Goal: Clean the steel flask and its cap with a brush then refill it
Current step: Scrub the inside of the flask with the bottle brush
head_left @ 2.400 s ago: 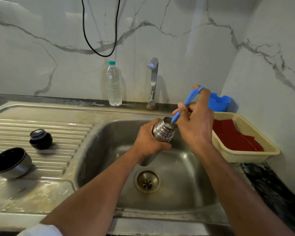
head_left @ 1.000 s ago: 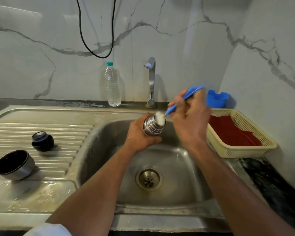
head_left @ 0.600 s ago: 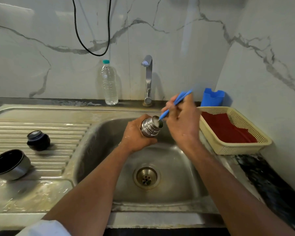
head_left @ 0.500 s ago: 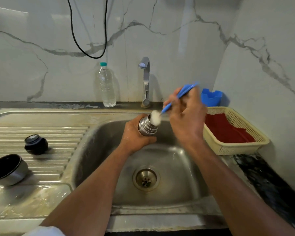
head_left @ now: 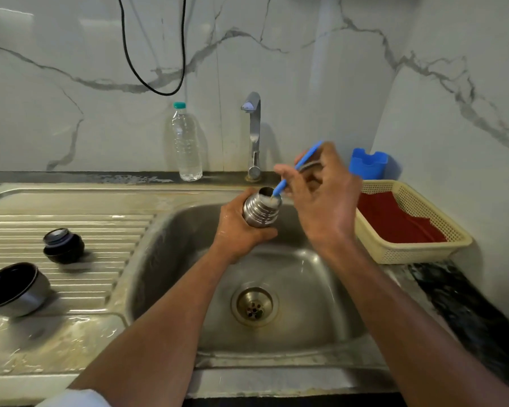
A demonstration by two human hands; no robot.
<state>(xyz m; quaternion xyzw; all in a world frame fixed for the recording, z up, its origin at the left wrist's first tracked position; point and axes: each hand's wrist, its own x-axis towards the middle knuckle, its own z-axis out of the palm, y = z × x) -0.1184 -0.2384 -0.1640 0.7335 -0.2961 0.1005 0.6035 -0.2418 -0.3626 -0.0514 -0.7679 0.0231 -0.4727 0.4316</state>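
Hands work over a stainless-steel sink basin (head_left: 306,289) with rounded corners and a round perforated drain at its bottom. The left hand (head_left: 241,230) wraps its curled fingers around a cylindrical steel flask (head_left: 259,212), holding it above the basin, tilted with its mouth toward the upper right. The flask's neck shows ridged screw threads and a brushed metal shine. The right hand (head_left: 323,195) pinches the thin blue plastic handle of a bottle brush (head_left: 294,174); the brush's pale bristle end sits inside the flask's mouth, partly hidden by the rim.

To the left, a ribbed steel draining board (head_left: 71,224) forms one piece with the sink. On it stand a dark, rounded flask stopper (head_left: 63,245) with a flat glossy top and, nearer the front edge, a bowl-shaped steel cap (head_left: 15,289) with a dark interior, lying tilted with its opening up and toward the left. The two are near each other but apart.

Behind the basin rises a slim chrome tap (head_left: 253,136). Just left of it stands a clear ribbed plastic water bottle (head_left: 186,142) with a teal lid. At the right, a cream plastic mesh basket (head_left: 423,251) holds a folded red cloth (head_left: 394,221), with a blue plastic holder (head_left: 368,165) behind it. White marble-patterned wall tiles (head_left: 71,83) with grey veins back the scene, and a black cable (head_left: 147,80) loops down across them.
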